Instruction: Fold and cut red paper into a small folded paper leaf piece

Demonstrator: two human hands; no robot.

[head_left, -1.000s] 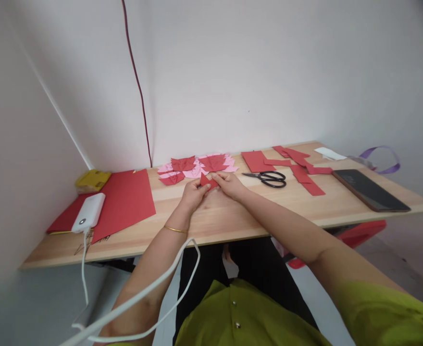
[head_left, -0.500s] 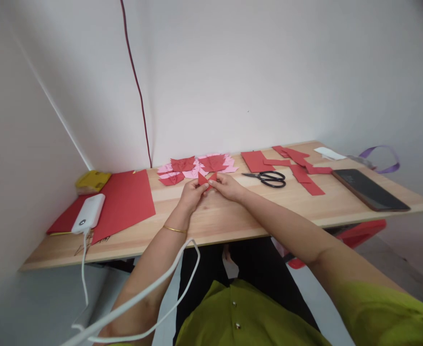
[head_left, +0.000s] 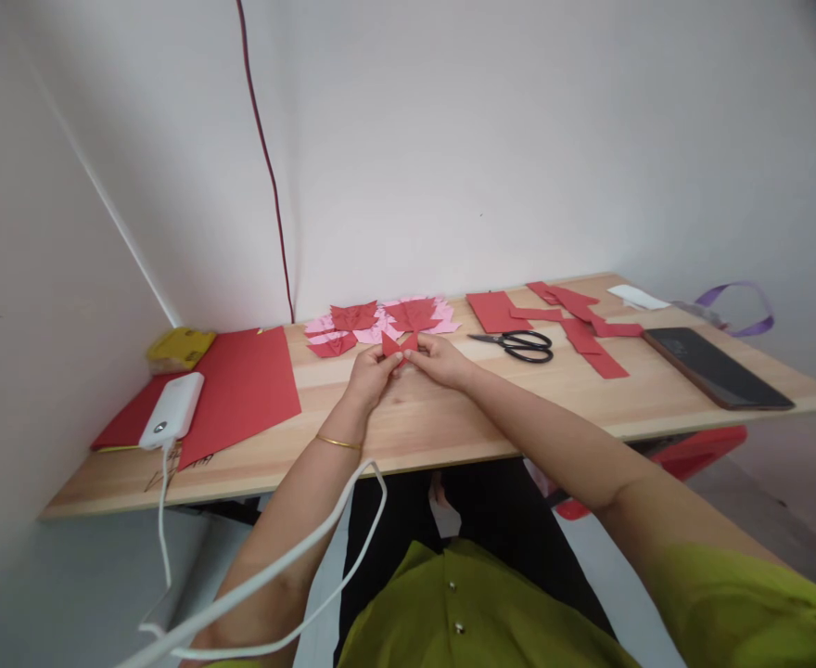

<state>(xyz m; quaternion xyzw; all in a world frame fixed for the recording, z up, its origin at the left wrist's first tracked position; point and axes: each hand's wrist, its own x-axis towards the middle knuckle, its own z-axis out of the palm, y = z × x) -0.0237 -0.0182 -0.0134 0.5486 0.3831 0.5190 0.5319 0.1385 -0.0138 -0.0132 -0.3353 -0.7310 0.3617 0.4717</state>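
Note:
Between my two hands is a small piece of folded red paper [head_left: 400, 346], its two pointed corners rising in a V. My left hand [head_left: 371, 373] pinches it from the left, thumb on the near face. From the right, my right hand [head_left: 441, 362] grips the other side, its thumb close to the left one. The fingers behind the paper are mostly hidden. Just beyond lie several folded red pieces [head_left: 353, 316] and pink pieces [head_left: 319, 325] with jagged edges. Black-handled scissors [head_left: 528, 346] rest right of my right hand.
Red paper strips [head_left: 579, 336] and a red rectangle [head_left: 495, 312] lie at the back right, with a dark phone [head_left: 718, 367] nearer the right end. On the left are large red sheets [head_left: 248, 390], a white power bank [head_left: 172, 411] with a cable [head_left: 261, 577], and a yellow packet [head_left: 180, 350].
The paper's two points stand a little wider and flatter between my fingers. Both hands keep nearly the same place, and the view has shifted very slightly.

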